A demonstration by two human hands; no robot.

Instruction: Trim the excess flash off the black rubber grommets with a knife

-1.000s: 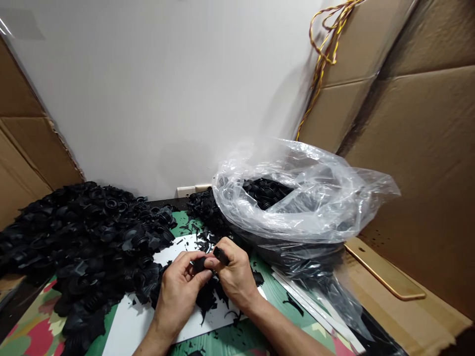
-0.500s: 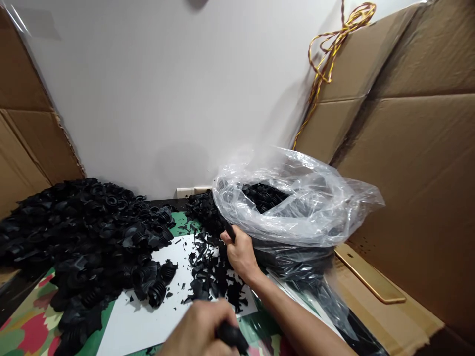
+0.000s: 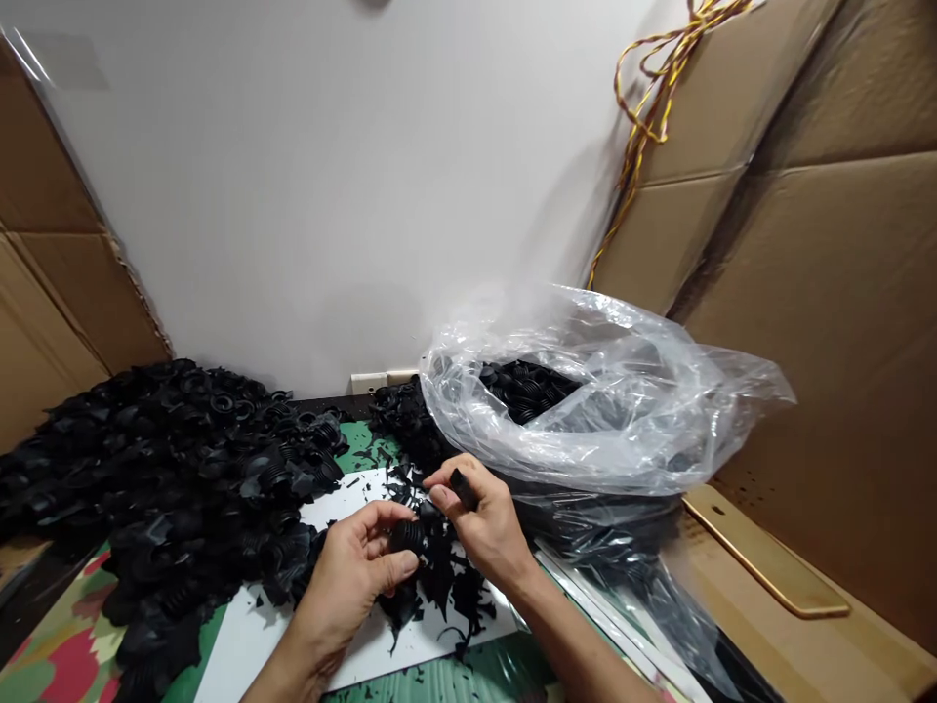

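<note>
My left hand grips a small black ribbed rubber boot between thumb and fingers, over the white sheet. Right beside it, my right hand is closed around a short black tool whose end sticks up past the forefinger. The two hands meet above a heap of black rubber trimmings on the sheet.
A big pile of black ribbed rubber boots covers the left of the table. A clear plastic bag holding more boots stands at right, against cardboard boxes. A yellow-red twisted wire hangs on the wall. A flat tan board lies at right.
My left hand has come back up from the near edge with a boot and rejoined my right hand, which moved back from the bag's side toward the middle.
</note>
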